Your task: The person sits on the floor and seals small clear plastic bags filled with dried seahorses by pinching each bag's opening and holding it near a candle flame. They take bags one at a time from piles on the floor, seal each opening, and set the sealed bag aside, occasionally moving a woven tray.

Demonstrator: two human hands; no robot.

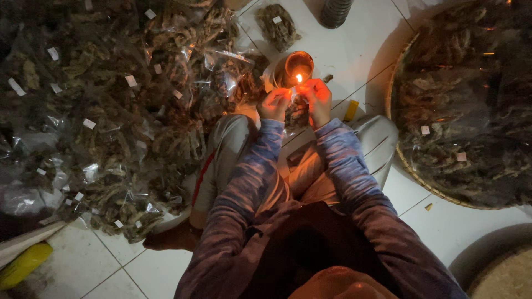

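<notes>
I sit on a white tiled floor with my knees drawn up. My left hand (274,103) and my right hand (317,97) both pinch the top edge of a small clear plastic packet (297,112) filled with dark dried pieces. The packet's top is held right at a small flame (299,78) burning in a round metal cup (298,65) just beyond my hands. The packet hangs down between the two hands.
A big heap of filled clear packets (111,111) with small white labels covers the floor at left. A wide woven tray (465,105) of more packets sits at right. One packet (277,25) lies beyond the cup. A yellow object (22,266) is at bottom left.
</notes>
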